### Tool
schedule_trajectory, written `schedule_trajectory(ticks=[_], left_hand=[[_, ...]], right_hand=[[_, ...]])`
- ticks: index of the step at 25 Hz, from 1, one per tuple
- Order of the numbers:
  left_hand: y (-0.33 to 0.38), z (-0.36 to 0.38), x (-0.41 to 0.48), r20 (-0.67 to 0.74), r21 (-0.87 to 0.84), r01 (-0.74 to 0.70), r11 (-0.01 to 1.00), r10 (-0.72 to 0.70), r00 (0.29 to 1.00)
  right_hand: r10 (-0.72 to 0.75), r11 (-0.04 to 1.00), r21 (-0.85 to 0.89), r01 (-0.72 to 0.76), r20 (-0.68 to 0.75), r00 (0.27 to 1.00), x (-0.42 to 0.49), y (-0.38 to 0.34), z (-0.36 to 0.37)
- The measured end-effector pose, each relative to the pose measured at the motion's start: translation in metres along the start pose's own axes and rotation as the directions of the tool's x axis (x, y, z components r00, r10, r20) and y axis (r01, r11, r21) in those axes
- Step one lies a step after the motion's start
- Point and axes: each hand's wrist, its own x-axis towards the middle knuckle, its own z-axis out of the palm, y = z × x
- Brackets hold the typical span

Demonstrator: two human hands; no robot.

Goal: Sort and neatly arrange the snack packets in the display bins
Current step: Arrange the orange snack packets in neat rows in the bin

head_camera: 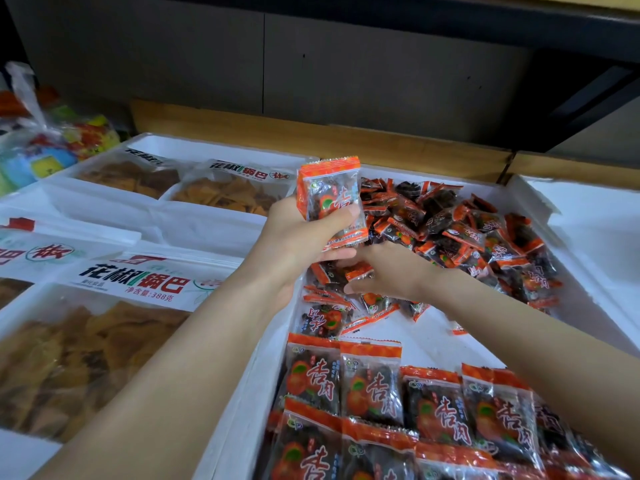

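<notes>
Snack packets, held stack [330, 199]: small clear packets with orange crimped ends and dark contents, several pressed face to face. The stack stands upright above the far left corner of the bin, long axis near vertical, top leaning slightly left, printed face toward the camera.

Left hand [298, 237]: wrapped round the lower half of the stack, thumb across the front face, fingers behind.

Right hand [391, 271]: low in the bin, just below the stack, thumb and fingers pinching a single packet [358, 271] at the near edge of the heap. That packet lies roughly flat, long axis left to right.

White foam bin [429, 337]: right half of the scene, part of its floor bare in the middle.

Loose heap [485, 230]: far half of the bin, same kind of packet, pointing every way.

Arranged rows [381, 393]: near end of the bin, packets overlapping, long axes running near to far, orange top edges at the far side, print reading upright.

Large crisp bags [131, 282]: left bins, near and far [228, 188], white labelled tops.

Clear plastic bag [52, 147]: far left, colourful contents, blurred.

Wooden ledge [311, 129]: behind the bins.
</notes>
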Motion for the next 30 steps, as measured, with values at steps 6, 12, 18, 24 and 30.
schedule_trajectory(ticks=[6,12,18,24,30], left_hand=[[0.000,-0.001,-0.001,0.007,-0.013,0.003,1.000,-0.003,1.000],[-0.002,-0.001,0.000,0.012,-0.012,0.008,1.000,-0.008,1.000],[-0.002,-0.001,0.000,0.024,-0.008,0.010,1.000,-0.010,1.000],[-0.004,0.001,0.000,0.036,0.029,0.010,1.000,-0.011,0.999],[-0.008,0.003,0.000,0.043,0.065,0.016,0.998,-0.019,0.999]], right_hand=[[-0.056,0.995,-0.091,0.044,-0.132,0.990,-0.020,0.001,0.004],[0.103,0.962,0.273,0.001,-0.365,0.925,-0.035,0.009,-0.033],[0.179,0.919,0.359,-0.166,-0.005,0.984,-0.048,0.009,-0.014],[0.150,0.956,0.241,-0.165,0.080,0.985,-0.047,0.003,0.016],[0.237,0.869,0.365,-0.334,0.286,0.928,-0.037,-0.014,0.020]])
